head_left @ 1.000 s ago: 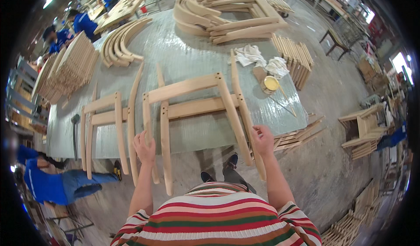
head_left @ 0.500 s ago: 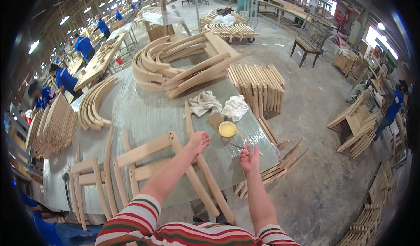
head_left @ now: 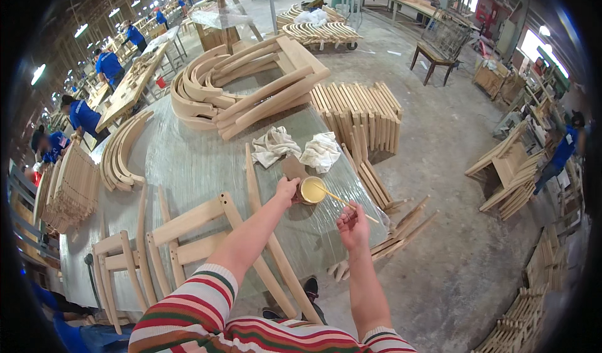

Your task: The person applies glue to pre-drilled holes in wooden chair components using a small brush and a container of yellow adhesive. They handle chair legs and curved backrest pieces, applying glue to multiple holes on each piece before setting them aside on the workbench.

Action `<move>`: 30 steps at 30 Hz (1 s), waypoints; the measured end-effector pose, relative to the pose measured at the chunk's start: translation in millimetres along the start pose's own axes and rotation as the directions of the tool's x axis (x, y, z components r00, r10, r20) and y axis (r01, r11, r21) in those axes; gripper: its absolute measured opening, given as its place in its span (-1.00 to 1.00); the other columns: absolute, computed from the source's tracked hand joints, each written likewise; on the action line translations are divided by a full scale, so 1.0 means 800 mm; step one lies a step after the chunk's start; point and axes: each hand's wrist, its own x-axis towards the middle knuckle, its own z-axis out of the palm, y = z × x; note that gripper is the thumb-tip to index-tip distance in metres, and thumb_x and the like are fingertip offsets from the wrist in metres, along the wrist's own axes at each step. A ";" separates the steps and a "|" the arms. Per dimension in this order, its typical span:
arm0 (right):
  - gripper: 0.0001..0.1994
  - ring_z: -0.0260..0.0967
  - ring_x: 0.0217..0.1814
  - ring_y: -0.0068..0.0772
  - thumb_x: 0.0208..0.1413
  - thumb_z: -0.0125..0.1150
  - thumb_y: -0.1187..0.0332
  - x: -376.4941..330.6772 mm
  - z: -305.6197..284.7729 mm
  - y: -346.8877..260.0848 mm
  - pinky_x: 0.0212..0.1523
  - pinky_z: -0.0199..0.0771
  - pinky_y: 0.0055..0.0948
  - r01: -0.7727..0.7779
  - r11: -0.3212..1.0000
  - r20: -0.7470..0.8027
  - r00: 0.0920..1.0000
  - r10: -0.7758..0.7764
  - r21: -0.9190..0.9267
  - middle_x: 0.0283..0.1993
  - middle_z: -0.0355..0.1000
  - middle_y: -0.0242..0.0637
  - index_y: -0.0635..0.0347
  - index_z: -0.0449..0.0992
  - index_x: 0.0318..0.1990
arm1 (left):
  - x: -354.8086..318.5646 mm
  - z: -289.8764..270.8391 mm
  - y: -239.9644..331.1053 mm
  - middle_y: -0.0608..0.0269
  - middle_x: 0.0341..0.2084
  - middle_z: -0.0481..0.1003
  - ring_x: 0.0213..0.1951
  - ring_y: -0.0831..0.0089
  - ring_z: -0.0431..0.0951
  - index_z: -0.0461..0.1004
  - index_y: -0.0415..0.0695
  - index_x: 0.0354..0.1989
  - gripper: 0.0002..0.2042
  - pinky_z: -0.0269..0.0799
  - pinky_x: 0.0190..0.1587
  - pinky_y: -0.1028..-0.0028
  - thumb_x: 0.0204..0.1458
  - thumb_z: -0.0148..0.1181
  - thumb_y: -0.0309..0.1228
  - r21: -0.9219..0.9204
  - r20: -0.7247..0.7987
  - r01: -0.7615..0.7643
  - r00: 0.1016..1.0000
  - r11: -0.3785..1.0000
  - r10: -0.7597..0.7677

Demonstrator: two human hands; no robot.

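Note:
My left hand (head_left: 288, 190) is closed on the left side of a small round tub (head_left: 312, 190) that holds a pale yellow substance. A thin light wooden stick (head_left: 337, 198) leans out of the tub toward the lower right. My right hand (head_left: 353, 226) has its fingers curled, with the fingertips against the stick; part of the grip is hidden. Just behind the tub, a brown flat piece (head_left: 293, 166) lies beside two crumpled white cloths (head_left: 274, 146) (head_left: 320, 152). The table (head_left: 301, 230) under them is covered in clear film.
Wooden chair frames (head_left: 188, 221) stand along the near left. Curved wooden parts (head_left: 200, 96) are piled farther back, and bundled slats (head_left: 357, 111) stand beyond the table's right edge. Loose wooden legs (head_left: 401, 230) lie at right. Several people in blue shirts work around.
My left hand has moved onto the tub and closed on it. My right hand's fingers have curled in at the stick, which now reaches farther right. The view has shifted slightly.

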 end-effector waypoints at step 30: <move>-0.83 0.36 -0.56 -0.63 0.19 0.06 0.33 -0.304 0.235 0.306 -0.52 0.35 -0.65 0.579 0.309 0.656 0.645 0.392 -0.754 -0.55 0.44 -0.33 0.28 0.37 -0.33 | -0.437 -0.436 -0.214 0.20 -0.26 0.45 -0.28 0.31 0.55 0.27 -0.09 -0.05 -0.78 0.57 -0.26 0.16 0.19 -0.08 -0.31 -0.778 -0.208 -0.221 0.974 0.588 0.091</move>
